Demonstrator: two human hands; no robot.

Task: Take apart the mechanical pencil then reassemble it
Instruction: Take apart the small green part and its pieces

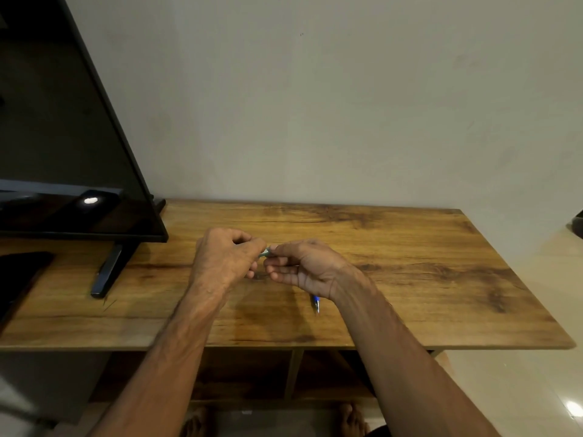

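Head view only, so just the one angle to go on. Both hands up over the worktop (pixel 410 247), meeting in the middle: left hand (pixel 225 260) curled nearly into a fist, knuckles up, wrist bent down; right hand (pixel 307 268) rolled palm toward the body, thumb and first finger pinched, other fingers (pixel 279 274) loosely curled underneath. Mechanical pencil (pixel 264 253) bridged between the two sets of fingertips, only a short pale greenish bit showing in the gap, rest buried in the left fist. So: both sets of fingers closed on the pencil, one at each end, held clear of the wood. Looks like the pull-or-twist-apart stage, though can't tell which end is the tip. Best bet here: keep the left grip firm and still, turn only with the right pinch, pull straight along the barrel, not sideways. Worth staying low over the worktop, since a spring or lead could drop and roll. Blue pen-like piece (pixel 316 303) lying on the wood just below the right wrist, not touched. Black TV (pixel 72 152) well off past the left fingers.
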